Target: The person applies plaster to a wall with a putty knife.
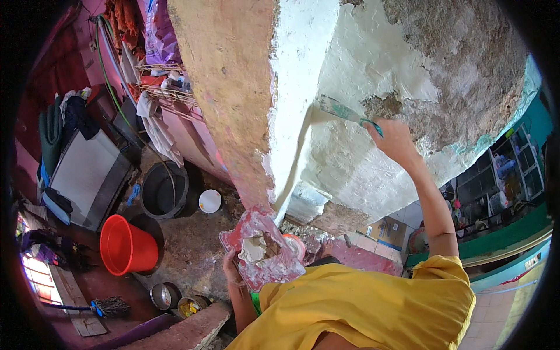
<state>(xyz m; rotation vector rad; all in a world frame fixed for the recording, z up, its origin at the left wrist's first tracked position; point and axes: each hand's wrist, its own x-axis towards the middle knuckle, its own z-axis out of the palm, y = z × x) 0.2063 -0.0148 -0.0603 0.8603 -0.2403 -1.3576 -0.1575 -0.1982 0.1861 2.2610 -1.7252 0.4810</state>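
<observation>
Left hand (pixel 231 269) sits mostly hidden under the red board (pixel 262 252), only fingers showing at its edge. Right hand (pixel 394 140) covers the scraper (pixel 344 111) handle. Shelves (pixel 504 175) far right: contents too small to tell. The dark rim cuts off the bench (pixel 73 300) lower left.

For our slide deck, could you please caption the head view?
Right hand spreads white plaster on a rough wall with a putty knife; left hand holds a plaster-smeared red board.
</observation>
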